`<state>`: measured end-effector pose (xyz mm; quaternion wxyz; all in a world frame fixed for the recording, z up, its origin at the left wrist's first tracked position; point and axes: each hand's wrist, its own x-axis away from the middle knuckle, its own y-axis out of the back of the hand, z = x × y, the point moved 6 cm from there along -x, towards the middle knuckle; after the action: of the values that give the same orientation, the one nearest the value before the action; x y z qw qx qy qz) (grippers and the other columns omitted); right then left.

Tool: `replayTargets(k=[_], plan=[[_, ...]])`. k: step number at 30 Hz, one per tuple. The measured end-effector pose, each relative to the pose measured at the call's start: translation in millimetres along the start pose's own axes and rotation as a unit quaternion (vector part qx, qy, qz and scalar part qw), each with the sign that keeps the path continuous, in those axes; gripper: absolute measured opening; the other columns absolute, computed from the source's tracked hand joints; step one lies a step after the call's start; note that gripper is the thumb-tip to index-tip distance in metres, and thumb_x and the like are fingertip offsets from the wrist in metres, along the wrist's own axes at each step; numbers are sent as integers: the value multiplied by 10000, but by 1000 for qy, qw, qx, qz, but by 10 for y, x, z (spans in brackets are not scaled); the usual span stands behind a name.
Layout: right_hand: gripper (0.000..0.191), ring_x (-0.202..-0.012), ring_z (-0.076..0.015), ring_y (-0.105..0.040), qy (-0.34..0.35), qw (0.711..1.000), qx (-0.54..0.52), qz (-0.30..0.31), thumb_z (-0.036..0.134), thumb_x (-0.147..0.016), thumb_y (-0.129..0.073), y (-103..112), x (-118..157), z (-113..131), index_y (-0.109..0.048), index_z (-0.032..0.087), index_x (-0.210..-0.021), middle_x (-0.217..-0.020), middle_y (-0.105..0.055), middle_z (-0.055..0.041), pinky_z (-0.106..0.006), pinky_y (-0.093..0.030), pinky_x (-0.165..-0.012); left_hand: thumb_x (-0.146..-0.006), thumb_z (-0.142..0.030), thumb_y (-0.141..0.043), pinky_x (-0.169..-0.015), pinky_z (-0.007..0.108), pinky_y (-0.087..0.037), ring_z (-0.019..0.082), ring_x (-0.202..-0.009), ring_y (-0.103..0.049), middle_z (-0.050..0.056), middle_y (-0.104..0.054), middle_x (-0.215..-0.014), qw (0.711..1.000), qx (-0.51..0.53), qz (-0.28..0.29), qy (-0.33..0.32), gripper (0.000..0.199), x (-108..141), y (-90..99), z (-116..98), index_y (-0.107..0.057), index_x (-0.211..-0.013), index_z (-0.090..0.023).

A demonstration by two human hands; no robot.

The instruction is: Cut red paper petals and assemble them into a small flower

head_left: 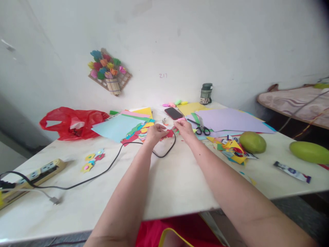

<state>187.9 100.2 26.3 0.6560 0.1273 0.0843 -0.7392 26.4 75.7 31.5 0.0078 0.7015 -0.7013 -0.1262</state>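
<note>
Both of my hands reach out to the middle of the table, a short gap apart. My left hand (155, 133) is closed, fingertips pressed together over the pile of coloured paper scraps (144, 132). What it pinches, if anything, is too small to make out. My right hand (184, 128) is also closed, with its fingertips near a red paper piece (168, 134) between the hands; I cannot make out what is in them. A black cord (161, 156) loops up to the spot between my hands. Just beyond them lies a dark phone (173, 113).
Black-handled scissors (203, 130) lie right of my right hand. Coloured sheets (231, 120) flank the middle. Small paper flowers (88, 166), a power strip (38, 174) and a red plastic bag (74, 121) are left; paper scraps, a green mango (253, 142) and a tube (292, 171) right.
</note>
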Motion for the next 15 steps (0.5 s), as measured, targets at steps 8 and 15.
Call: replayTargets(k=[8,15], plan=[[193,-655,-146,-617,-51,995,-37,79,356,-625,-724,17,-6,-3,-686,171,-666,-702,-705,-38,-216,-391,-491,-577,-316,-837,-424,180,-416,134,-509,-628,22,-663,-575,999,24,-33,10,407,-22,44,62,-646,-884,-129],[262,-601,-153,-594,-36,993,-18,112,386,-538,-799,-58,-9,-66,-713,161,-640,-594,-671,-28,-247,-408,-509,-619,-264,-791,-405,179,-385,85,-433,-528,-3,-642,-556,998,-11,-60,-10,342,-34,65,64,-672,-910,-130]])
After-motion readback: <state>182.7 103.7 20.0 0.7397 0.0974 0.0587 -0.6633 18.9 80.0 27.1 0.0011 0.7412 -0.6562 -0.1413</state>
